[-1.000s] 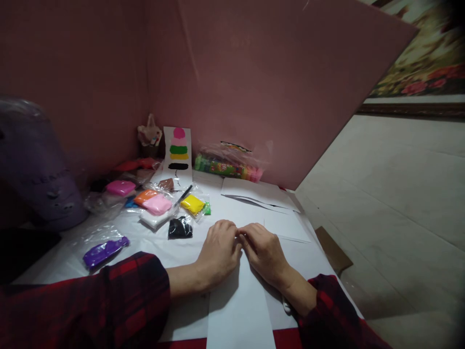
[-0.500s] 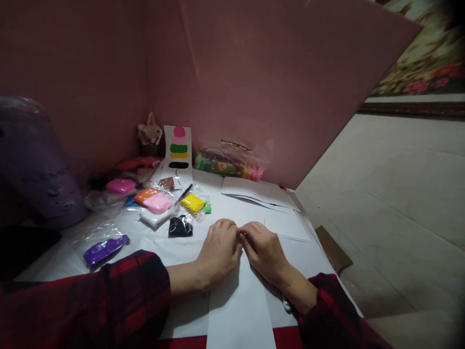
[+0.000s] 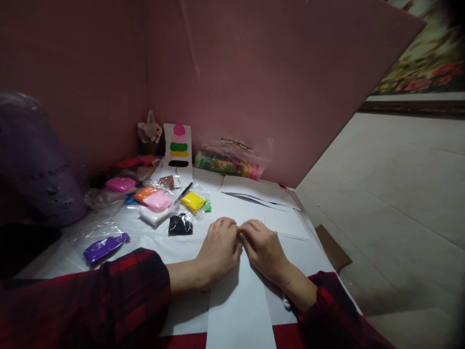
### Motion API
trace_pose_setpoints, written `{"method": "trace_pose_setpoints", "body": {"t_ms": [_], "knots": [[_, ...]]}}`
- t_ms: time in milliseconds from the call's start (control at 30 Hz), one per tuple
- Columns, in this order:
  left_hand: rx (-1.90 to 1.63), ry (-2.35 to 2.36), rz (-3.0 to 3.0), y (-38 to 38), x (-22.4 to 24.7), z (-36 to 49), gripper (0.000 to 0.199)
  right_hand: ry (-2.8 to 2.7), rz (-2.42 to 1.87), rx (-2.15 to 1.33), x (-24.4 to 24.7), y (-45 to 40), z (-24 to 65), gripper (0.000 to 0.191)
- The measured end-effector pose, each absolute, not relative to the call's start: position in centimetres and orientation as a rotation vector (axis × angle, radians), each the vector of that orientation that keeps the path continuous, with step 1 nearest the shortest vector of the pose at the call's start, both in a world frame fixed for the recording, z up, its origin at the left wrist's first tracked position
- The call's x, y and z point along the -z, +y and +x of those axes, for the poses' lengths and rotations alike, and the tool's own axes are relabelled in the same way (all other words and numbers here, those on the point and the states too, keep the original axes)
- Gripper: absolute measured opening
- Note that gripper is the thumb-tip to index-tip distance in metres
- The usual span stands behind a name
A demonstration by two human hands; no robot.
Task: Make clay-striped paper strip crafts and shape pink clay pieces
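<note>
A strip of white paper (image 3: 240,310) runs from the near edge of the table up to my hands. My left hand (image 3: 221,249) is closed with curled fingers at the strip's far end. Against it, my right hand (image 3: 263,247) is closed too, and the fingertips of both meet there over the paper. The knuckles cover the pinched part, so its shape is hidden. Just beyond my left hand lies a packet of black clay (image 3: 180,225), with a yellow packet (image 3: 193,201) behind it.
A purple clay packet (image 3: 105,248) lies at the left, near a tall purple container (image 3: 47,169). Several other colored packets sit farther back. A painted card (image 3: 178,155) leans near the pink wall. Folded white paper (image 3: 259,189) and a bag of markers (image 3: 228,166) are at the back.
</note>
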State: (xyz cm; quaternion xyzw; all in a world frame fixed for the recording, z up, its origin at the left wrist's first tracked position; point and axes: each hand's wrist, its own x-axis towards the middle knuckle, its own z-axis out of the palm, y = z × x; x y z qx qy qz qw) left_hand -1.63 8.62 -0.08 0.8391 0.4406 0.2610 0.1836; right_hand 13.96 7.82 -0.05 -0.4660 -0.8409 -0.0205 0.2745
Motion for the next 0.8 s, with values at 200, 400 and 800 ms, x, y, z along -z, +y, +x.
{"method": "trace_pose_setpoints", "body": {"t_ms": [200,400,800], "knots": [[-0.725,1.239,2.384,8.56,0.09,-1.65,0.018,-2.269,-1.246,0.070,-0.03,7.87,13.92,0.014],[-0.716,1.233,2.393,8.51,-0.01,-1.59,0.019,-2.283,-1.263,0.068,0.00,7.86,14.03,0.014],[-0.709,1.233,2.413,8.56,-0.15,-1.54,0.017,-2.281,-1.260,0.074,-0.04,7.75,13.94,0.014]]}}
